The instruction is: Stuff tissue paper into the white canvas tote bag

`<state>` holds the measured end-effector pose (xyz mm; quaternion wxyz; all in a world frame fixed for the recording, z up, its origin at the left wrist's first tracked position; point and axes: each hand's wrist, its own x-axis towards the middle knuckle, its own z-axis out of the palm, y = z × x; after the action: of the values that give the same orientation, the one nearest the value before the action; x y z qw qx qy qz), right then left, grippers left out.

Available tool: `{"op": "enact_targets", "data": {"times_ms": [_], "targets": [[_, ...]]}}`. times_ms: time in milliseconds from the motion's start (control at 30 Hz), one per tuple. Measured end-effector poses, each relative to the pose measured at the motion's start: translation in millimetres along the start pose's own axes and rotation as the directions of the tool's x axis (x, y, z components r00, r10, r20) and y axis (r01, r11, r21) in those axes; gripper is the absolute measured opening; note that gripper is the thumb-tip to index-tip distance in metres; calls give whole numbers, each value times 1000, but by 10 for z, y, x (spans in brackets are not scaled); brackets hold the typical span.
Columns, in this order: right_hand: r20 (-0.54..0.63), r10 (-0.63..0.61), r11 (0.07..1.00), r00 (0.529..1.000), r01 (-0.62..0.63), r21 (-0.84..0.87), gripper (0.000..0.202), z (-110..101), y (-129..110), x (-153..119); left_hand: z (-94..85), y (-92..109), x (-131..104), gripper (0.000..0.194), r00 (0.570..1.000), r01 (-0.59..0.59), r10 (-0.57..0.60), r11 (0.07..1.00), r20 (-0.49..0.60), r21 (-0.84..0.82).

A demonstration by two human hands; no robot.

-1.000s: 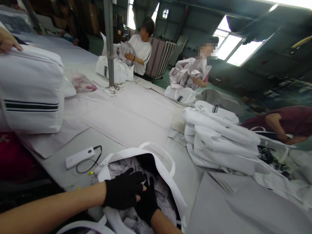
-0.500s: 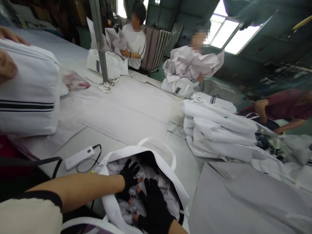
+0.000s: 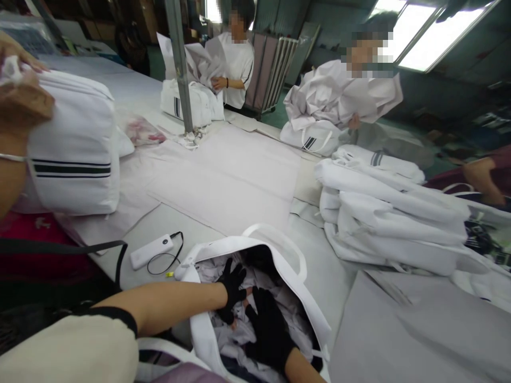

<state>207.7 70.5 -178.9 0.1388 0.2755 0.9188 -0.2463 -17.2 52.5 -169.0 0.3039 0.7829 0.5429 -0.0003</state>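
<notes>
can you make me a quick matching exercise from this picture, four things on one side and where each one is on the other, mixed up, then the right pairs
Things:
1. left hand
2. white power bank
3. stack of folded white bags
4. metal pole

Places:
A. stands upright on the table at the far side, near the top of the picture
B. lies on the table beside a black cable, left of the open bag
C. inside the open white bag, on crumpled paper, next to the right hand
D. piled on the table at the right side

Pairs: 1-C, 2-B, 3-D, 4-A
</notes>
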Motion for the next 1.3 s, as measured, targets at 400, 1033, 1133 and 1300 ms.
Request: {"op": "enact_targets", "data": {"times_ms": [400, 1033, 1133, 1300], "targets": [[-88, 166, 986, 982, -165, 27, 78, -231, -197, -369, -110, -254, -581, 89, 961, -128, 68, 969, 270, 212], [-586, 537, 825, 606, -233, 515, 42, 117, -320, -1165, -340, 182, -713, 48, 995, -13, 12, 1000, 103, 10], [-586, 684, 705, 434, -184, 685, 45, -91, -51, -1159, -460, 215, -455, 50, 997, 45, -46, 999, 54, 14], [-396, 918, 396, -25, -23, 918, 54, 80, 32, -1729, -511, 238, -454, 48, 994, 51, -62, 992, -92, -117]]}}
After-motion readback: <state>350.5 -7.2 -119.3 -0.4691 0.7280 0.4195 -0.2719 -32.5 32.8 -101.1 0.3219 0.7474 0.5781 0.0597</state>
